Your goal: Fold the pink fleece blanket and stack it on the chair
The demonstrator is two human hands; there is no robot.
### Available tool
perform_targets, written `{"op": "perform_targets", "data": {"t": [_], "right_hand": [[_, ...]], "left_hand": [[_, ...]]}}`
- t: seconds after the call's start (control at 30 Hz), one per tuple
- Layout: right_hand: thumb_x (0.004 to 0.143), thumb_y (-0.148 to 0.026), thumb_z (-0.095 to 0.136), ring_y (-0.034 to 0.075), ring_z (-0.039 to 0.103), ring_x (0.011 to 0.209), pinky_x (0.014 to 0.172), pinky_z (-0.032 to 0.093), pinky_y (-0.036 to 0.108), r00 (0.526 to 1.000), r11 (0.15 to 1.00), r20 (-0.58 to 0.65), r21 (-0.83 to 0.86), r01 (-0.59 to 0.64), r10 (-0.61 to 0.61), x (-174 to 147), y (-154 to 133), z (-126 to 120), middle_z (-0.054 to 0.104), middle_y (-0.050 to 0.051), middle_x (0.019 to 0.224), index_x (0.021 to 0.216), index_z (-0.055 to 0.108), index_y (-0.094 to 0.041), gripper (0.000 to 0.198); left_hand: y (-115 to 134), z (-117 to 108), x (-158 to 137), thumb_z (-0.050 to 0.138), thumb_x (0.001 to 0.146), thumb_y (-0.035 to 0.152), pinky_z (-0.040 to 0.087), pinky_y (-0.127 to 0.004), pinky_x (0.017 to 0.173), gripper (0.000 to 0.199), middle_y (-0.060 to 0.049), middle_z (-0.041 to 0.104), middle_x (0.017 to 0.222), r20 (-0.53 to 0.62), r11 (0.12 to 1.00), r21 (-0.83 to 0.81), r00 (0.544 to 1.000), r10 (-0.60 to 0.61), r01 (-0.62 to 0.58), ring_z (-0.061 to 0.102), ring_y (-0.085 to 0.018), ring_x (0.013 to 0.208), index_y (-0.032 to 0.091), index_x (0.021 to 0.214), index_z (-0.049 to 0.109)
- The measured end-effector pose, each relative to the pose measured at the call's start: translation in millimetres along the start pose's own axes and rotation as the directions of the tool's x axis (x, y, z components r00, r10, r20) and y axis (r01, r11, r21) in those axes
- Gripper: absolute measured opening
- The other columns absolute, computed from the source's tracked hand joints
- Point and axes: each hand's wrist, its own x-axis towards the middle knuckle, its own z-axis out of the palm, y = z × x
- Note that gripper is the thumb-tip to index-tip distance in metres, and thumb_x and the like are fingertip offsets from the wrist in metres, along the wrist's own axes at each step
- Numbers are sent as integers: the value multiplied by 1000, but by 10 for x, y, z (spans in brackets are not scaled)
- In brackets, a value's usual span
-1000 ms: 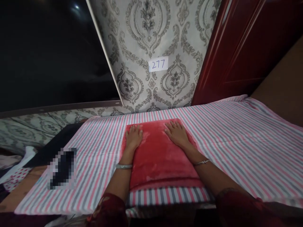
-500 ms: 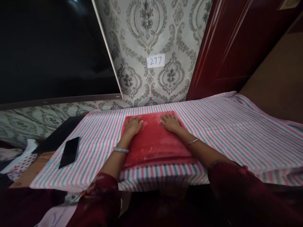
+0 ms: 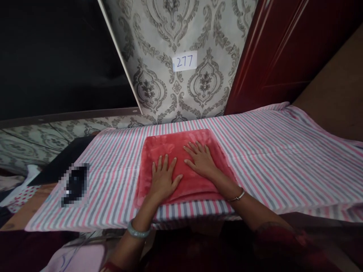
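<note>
A folded red plush blanket point(image 3: 178, 151) lies flat on a striped cloth point(image 3: 272, 158) of pink, grey and white. My left hand point(image 3: 163, 179) rests on the blanket's left part, palm down with fingers spread. On the right part, somewhat farther back, my right hand point(image 3: 201, 160) presses flat with its fingers apart. Neither hand grips anything. Layered edges of the fold show along the blanket's near side.
A blurred-out dark phone point(image 3: 75, 185) lies on the cloth at the left. Behind stand a large dark screen point(image 3: 62, 56), patterned wallpaper with a paper label point(image 3: 185, 61) marked 277, and a dark red door point(image 3: 278, 53). A pink seat point(image 3: 82, 257) shows at lower left.
Both hands have slid over the blanket from its far part toward me, the left one farther. The left fingers are more spread. The view has shifted slightly.
</note>
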Motion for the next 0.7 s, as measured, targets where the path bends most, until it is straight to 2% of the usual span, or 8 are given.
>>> {"op": "perform_targets", "data": {"t": [0.17, 0.33, 0.53, 0.63, 0.7], "right_hand": [[98, -54, 40, 35, 18, 151, 118, 16, 60, 1000, 1000, -12, 9, 5, -5, -3, 3, 10, 27, 6, 165, 155, 35, -28, 62], [99, -54, 39, 35, 17, 152, 118, 15, 60, 1000, 1000, 2, 21, 0, 0, 7, -1, -12, 27, 5, 165, 155, 35, -29, 62], [100, -52, 38, 35, 20, 151, 119, 18, 57, 995, 999, 98, 50, 14, -19, -119, -52, -197, 27, 8, 164, 155, 36, -26, 61], [102, -48, 36, 34, 23, 150, 119, 19, 57, 993, 998, 111, 54, 26, -32, -313, -76, -288, 29, 8, 163, 153, 40, -26, 56], [102, -45, 36, 35, 23, 150, 118, 19, 58, 995, 999, 93, 36, 24, -28, -444, -72, -305, 32, 8, 163, 153, 41, -27, 54]], "left_hand": [[-29, 20, 5, 47, 95, 54, 17, -63, 118, 66, -16, 26, 164, -39, 1000, 0, 999, 7, -7, 18, -37, 151, 24, 153, 39], [-28, 17, 17, 48, 95, 52, 19, -64, 117, 65, -15, 27, 164, -22, 1000, -10, 1000, -6, 5, 19, -37, 151, 25, 153, 39], [40, -200, 8, 44, 97, 50, 20, -61, 118, 62, -16, 29, 162, 22, 999, -23, 999, -27, 28, 21, -37, 151, 20, 151, 43], [192, -272, -129, 43, 98, 47, 22, -58, 119, 57, -14, 35, 160, -26, 997, -26, 997, 79, -79, 26, -34, 150, 20, 148, 47], [316, -209, -254, 46, 97, 46, 21, -58, 120, 58, -13, 36, 160, -55, 981, -13, 979, 194, -195, 27, -33, 149, 21, 149, 46]]}}
